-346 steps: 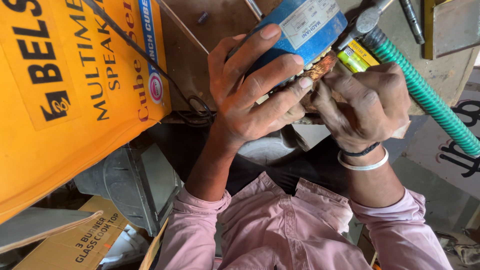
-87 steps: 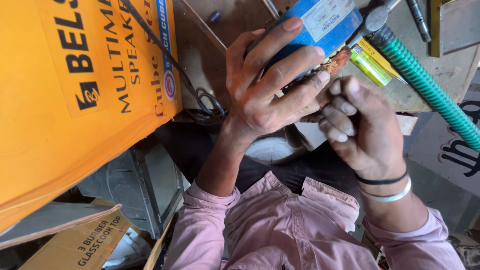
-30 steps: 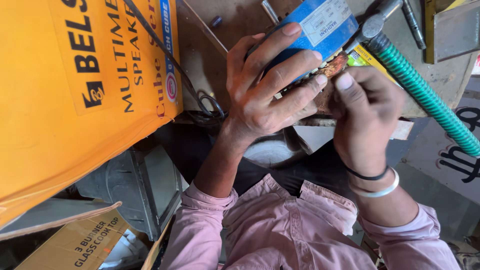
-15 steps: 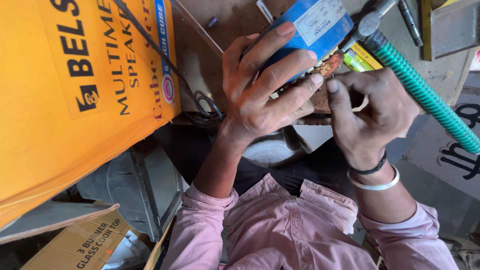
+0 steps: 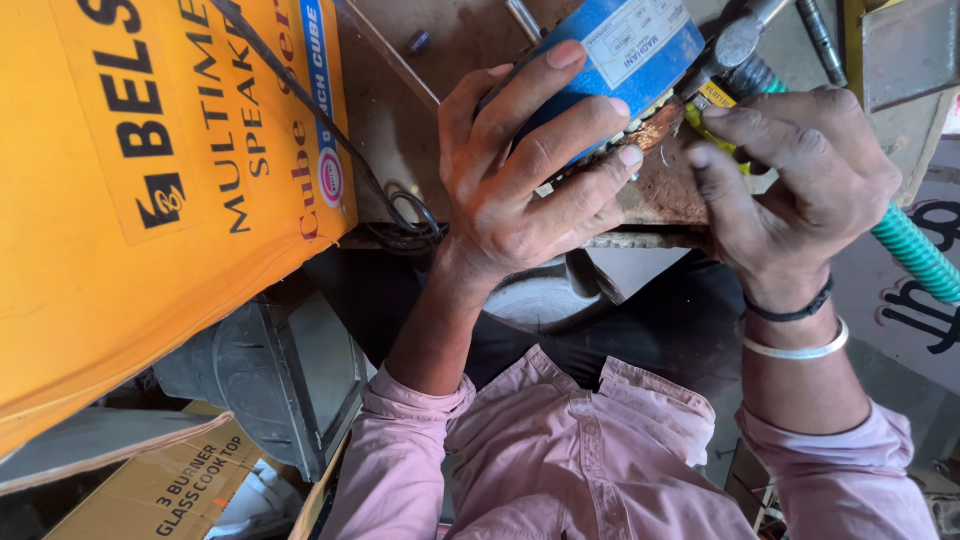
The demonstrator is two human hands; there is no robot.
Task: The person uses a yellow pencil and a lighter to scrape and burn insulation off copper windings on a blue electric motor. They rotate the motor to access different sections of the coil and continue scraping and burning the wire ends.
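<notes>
Two hands work on one blue motor (image 5: 625, 50), the landmark here, which sits on the brown tabletop (image 5: 440, 120) at top centre of view. Biggest thing: orange carton (image 5: 150, 190), well left of motor, w/ a black cable (image 5: 340, 150) running along its edge to a coil just left of the left hand. Below-left of motor, under the tabletop edge, a dark grey box (image 5: 280, 380) and a brown cardboard box (image 5: 190, 490). Pink shirt (image 5: 560, 460) fills the bottom, straight below motor. Green ribbed hose (image 5: 915, 255) runs off to the right of motor. Left hand (image 5: 520, 170) closed round the motor body, fingers wrapped over its blue side, fingertips near the copper windings (image 5: 655, 125) at its open end. Right hand (image 5: 800, 180), just right of motor, fingers bent and pinched at the windings; can't tell what it grips, if anything. Hammer head (image 5: 735, 45) touching motor's right. Yellow item (image 5: 715, 100) just behind right fingers. Two bangles (image 5: 795, 330) on right wrist, black + silver.
</notes>
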